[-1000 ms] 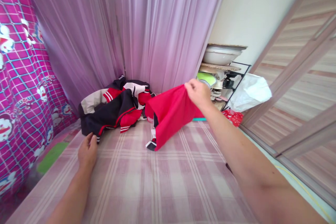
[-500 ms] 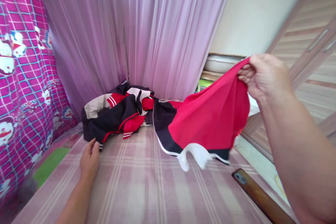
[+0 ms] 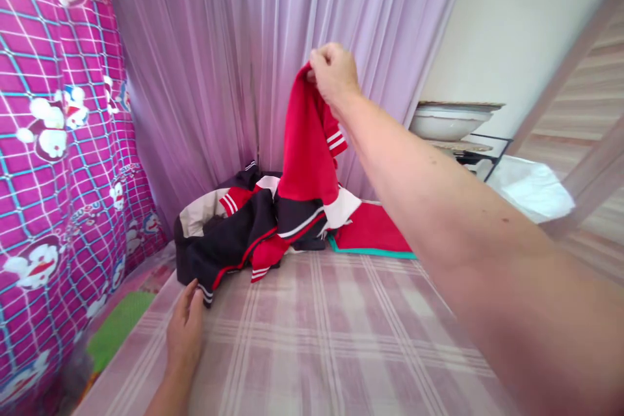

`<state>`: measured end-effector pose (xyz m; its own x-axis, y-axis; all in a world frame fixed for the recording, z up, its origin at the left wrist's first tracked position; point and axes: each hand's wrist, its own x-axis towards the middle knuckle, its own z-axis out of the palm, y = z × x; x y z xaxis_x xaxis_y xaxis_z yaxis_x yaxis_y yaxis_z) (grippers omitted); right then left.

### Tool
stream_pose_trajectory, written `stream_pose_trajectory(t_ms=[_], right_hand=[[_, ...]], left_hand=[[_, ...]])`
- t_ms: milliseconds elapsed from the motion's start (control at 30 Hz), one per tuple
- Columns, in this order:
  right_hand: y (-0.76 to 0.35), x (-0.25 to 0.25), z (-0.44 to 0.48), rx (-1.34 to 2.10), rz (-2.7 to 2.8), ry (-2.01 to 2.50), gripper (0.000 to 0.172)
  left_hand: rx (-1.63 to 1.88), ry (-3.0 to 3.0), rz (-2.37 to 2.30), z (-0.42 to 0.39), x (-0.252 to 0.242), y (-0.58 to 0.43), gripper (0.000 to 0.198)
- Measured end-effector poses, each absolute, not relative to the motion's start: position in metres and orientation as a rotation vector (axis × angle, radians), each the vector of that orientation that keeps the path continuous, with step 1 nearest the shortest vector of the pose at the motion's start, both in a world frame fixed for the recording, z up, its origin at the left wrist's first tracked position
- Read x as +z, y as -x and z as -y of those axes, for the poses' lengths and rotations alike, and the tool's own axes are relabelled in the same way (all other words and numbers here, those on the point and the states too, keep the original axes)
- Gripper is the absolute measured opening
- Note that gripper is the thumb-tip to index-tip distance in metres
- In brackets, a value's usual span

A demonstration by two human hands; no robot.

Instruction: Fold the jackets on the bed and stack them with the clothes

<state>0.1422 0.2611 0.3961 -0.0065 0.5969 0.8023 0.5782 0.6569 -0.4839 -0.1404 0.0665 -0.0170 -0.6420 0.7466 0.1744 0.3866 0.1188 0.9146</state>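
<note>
— In front of the purple curtain (image 3: 205,65): right hand (image 3: 334,71), raised. Pose?
— Forearm runs from the lower right corner up and leftward across the view. Hand high, knuckles uppermost, fingers curled in and facing left.
— State of that grip?
— Closed, pinching the top edge of a red shirt (image 3: 307,149).
— Position of the shirt relative to the fingers?
— Below and slightly left. It hangs in a narrow drape from the pinch point, red above, black with white and red trim at the bottom. A white flap sticks out at the lower right; a red cuff with white stripes hangs on the right side, under the wrist.
— Contact at the lower end?
— It overlaps the right end of a pile of clothes (image 3: 234,240); touching or just in front, cannot tell.
— Left hand (image 3: 184,331)?
— Low, at the near left, forearm rising from the bottom edge. Fingers loose and parted, nothing gripped. Fingertips sit at the striped dark cuff on the pile's near corner; whether they press on it is unclear.
— Surroundings?
— Checked sheet (image 3: 341,318) beneath the pile. A folded red cloth (image 3: 370,231) with a green edge lies right of the shirt, partly behind the right forearm.
</note>
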Motion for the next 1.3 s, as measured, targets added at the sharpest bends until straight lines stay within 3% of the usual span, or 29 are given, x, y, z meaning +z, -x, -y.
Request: stream_pose_trajectory(t_ms=[167, 333, 533, 733, 1033, 1167, 1300], right_hand=[[-0.134, 0.299, -0.262, 0.143, 2.004, 1.353, 0.027], [-0.215, 0.192, -0.248, 0.091, 2.019, 1.900, 0.027], [-0.324, 0.119, -0.219, 0.042, 1.797, 2.304, 0.031], [-0.342, 0.063, -0.217, -0.054, 1.792, 2.416, 0.035], [-0.363, 0.088, -0.216, 0.120, 1.885, 2.320, 0.015], [-0.379, 0.144, -0.216, 0.091, 1.771, 2.159, 0.031], [-0.393, 0.211, -0.215, -0.147, 1.226, 1.655, 0.044]], left_hand=[[1.569, -1.124, -2.042, -0.067, -0.022, 0.143, 0.060], [1.571, -1.105, -2.032, -0.067, -0.022, 0.141, 0.059], [1.540, -1.107, -2.070, -0.068, -0.017, 0.140, 0.061], [1.495, -1.155, -2.165, -0.068, -0.016, 0.140, 0.057], [1.384, -1.117, -2.223, -0.069, -0.008, 0.136, 0.061], [1.393, -1.102, -2.210, -0.069, -0.003, 0.133, 0.063], [1.396, -1.116, -2.201, -0.067, 0.000, 0.132, 0.060]])
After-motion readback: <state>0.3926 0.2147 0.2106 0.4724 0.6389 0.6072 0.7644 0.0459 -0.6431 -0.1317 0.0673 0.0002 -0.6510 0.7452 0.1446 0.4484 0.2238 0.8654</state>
